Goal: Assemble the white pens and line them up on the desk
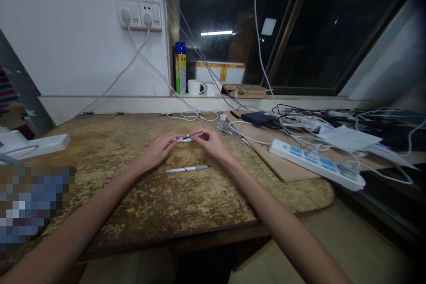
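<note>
A slim pen (197,135), dark along part of its length, lies across the gap between my two hands near the middle of the wooden table (133,204). My right hand (210,143) pinches it between thumb and fingers. The fingertips of my left hand (161,147) are closed at the other end of the same gap, where small silver-white pieces show; what exactly they grip is partly hidden. Closer to me, a second silver-grey pen (188,169) lies flat on the worn tabletop, touched by neither hand.
Crumpled clear plastic (228,130) and a thin white cable (189,116) lie beyond my hands. On the right, a white power strip (316,164) rests on a brown board (276,164) among tangled cables. Another strip (49,146) is at left. A mug (195,86) and spray can (180,69) stand on the sill.
</note>
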Tool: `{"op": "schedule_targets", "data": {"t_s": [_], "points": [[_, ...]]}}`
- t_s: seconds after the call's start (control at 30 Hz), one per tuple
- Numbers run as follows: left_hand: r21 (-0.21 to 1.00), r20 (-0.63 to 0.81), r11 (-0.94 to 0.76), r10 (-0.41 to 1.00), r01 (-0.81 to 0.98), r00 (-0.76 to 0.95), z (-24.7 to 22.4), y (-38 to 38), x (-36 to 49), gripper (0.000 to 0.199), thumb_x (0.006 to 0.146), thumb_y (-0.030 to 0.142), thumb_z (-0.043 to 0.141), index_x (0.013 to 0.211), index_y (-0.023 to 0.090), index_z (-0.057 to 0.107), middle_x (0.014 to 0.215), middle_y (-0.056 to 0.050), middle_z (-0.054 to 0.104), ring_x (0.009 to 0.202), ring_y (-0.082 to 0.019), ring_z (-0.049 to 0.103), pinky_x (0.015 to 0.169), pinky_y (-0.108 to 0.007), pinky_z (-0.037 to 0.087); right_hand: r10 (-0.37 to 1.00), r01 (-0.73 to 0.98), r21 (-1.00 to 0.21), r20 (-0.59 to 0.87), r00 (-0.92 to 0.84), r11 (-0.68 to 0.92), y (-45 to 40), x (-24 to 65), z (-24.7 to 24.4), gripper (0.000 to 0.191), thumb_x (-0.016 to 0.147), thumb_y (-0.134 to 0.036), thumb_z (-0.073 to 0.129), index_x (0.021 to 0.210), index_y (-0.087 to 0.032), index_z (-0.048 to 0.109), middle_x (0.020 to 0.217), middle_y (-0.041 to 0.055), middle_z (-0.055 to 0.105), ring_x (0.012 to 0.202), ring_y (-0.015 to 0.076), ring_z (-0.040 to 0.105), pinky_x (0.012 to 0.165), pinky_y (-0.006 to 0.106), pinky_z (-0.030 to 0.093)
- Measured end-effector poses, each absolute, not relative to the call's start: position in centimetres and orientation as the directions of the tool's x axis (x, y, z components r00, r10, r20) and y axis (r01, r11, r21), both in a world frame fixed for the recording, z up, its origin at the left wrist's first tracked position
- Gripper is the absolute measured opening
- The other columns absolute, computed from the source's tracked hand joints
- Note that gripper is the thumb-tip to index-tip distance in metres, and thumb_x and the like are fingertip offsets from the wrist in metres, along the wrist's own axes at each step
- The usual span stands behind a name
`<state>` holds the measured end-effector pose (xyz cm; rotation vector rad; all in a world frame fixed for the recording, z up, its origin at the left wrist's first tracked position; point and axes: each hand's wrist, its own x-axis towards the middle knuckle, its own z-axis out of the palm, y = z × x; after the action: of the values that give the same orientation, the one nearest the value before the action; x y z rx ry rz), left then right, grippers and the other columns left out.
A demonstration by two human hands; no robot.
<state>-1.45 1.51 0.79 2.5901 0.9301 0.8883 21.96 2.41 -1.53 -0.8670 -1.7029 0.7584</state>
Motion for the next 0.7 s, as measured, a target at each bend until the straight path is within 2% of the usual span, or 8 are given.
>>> {"op": "schedule_targets", "data": {"t_s": [0.27,0.4,0.57,0.7], "points": [[0.403,0.5,-0.738,0.673,0.542,0.545,1.3,1.7,-1.8,0.036,0.102,0.037,0.039,0.124,0.022,0.064,0.121,-0.008,0.065,0.115,-0.026,0.058,0.105,-0.042,0.043,0.902,0.099,-0.897,0.427,-0.062,0.432,2.3,22.8,-0.5,0.02,0.083,-0.029,0.062,0.097,-0.018,0.073,0.093,0.0052,0.075,0.085,0.0177,0.068,0.085,0.031,0.051],[0.396,0.5,-0.735,0.675,0.55,0.543,1.4,1.6,-1.8,0.036,0.101,0.037,0.039,0.122,0.022,0.064,0.118,-0.008,0.065,0.115,-0.026,0.058,0.105,-0.041,0.043,0.896,0.168,-0.883,0.444,-0.004,0.438,2.8,23.1,-0.9,0.018,0.084,-0.028,0.061,0.093,-0.018,0.073,0.089,0.005,0.075,0.085,0.0184,0.067,0.085,0.032,0.05],[0.38,0.494,-0.744,0.666,0.55,0.559,1.3,1.5,-1.8,0.033,0.101,0.034,0.04,0.122,0.023,0.064,0.117,-0.008,0.064,0.115,-0.025,0.057,0.105,-0.042,0.042,0.879,0.288,-0.831,0.464,-0.113,0.475,3.2,22.5,-2.0,0.027,0.09,-0.038,0.058,0.083,-0.017,0.073,0.082,0.004,0.072,0.082,0.0183,0.064,0.081,0.03,0.048],[0.382,0.495,-0.755,0.655,0.533,0.572,1.1,1.6,-1.8,0.033,0.101,0.034,0.042,0.123,0.023,0.065,0.115,-0.007,0.065,0.113,-0.025,0.058,0.104,-0.041,0.042,0.866,0.294,-0.816,0.453,-0.211,0.498,2.9,22.1,-2.1,0.029,0.091,-0.041,0.059,0.082,-0.017,0.073,0.08,0.0031,0.072,0.078,0.0171,0.062,0.078,0.028,0.046]]}}
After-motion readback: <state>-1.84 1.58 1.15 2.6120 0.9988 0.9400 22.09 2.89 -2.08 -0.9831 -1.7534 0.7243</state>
